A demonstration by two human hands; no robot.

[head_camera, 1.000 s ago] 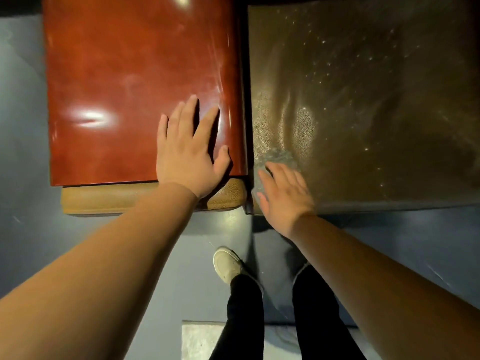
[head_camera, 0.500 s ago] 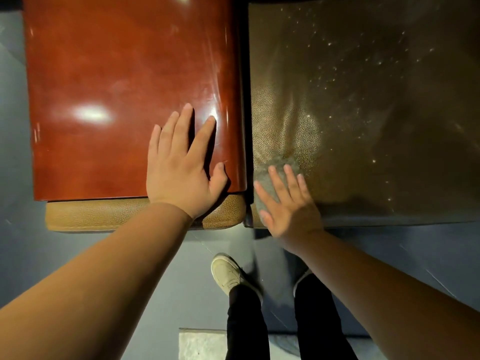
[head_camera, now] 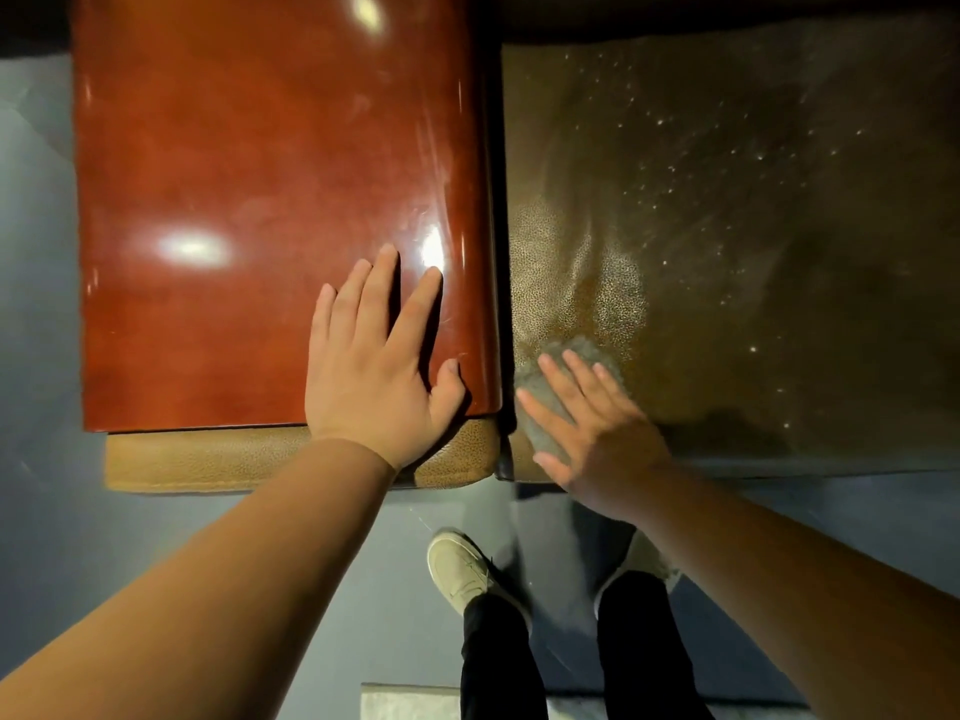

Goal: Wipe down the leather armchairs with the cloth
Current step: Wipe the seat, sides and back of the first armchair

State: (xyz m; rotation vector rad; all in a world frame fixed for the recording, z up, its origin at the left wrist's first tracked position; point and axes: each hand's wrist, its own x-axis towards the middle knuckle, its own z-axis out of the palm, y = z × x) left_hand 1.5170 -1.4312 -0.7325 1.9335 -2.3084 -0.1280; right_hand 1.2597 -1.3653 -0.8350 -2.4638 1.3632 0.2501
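Note:
Two leather armchair seats stand side by side below me. The left one is a glossy red-brown cushion [head_camera: 249, 200] on a tan pebbled base [head_camera: 208, 459]. The right one is a dark brown pebbled seat [head_camera: 753, 252] with bright specks. My left hand [head_camera: 374, 371] rests flat on the red cushion's near right corner, fingers straight. My right hand [head_camera: 592, 423] presses a crumpled grey cloth [head_camera: 587, 350] onto the near left corner of the brown seat, fingers spread and straight over it.
A narrow dark gap [head_camera: 496, 226] divides the two seats. Grey-blue floor [head_camera: 104, 563] lies in front, with my pale shoes [head_camera: 462, 569] and dark trouser legs close to the seats. A pale mat edge [head_camera: 405, 701] shows at the bottom.
My right hand and the cloth have shifted slightly toward the seat's front edge, and the fingers now spread wider over the cloth. The left hand stays planted on the red cushion.

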